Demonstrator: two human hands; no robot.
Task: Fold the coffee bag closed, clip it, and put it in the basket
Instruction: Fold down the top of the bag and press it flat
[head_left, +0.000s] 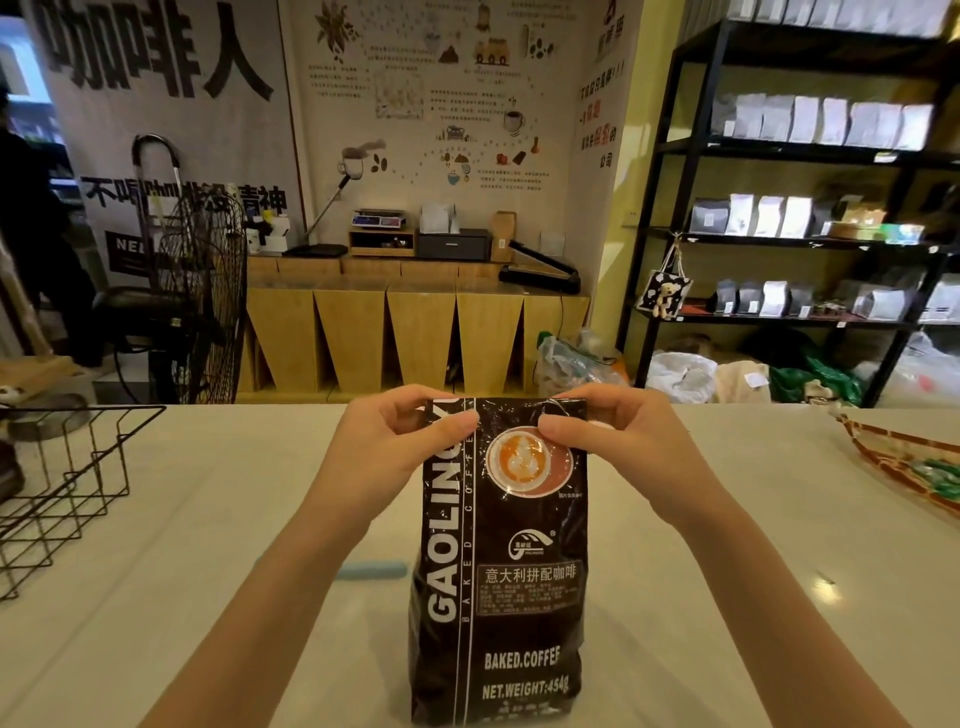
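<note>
Coffee bag (498, 561) stands upright on the counter (727, 571), both hands pinching its top corners: left hand (395, 447) and right hand (608, 441). Wire basket (67, 483) sits well left of it.

Two bare forearms, coming up from the bottom edge and narrowing to slim wrists, with no sleeve anywhere along them. Left hand (397, 447) and right hand (613, 441) both ungloved (no ring, watch or strap showing). Short, plain nails on the thumbs, unpainted as far as visible.
</note>
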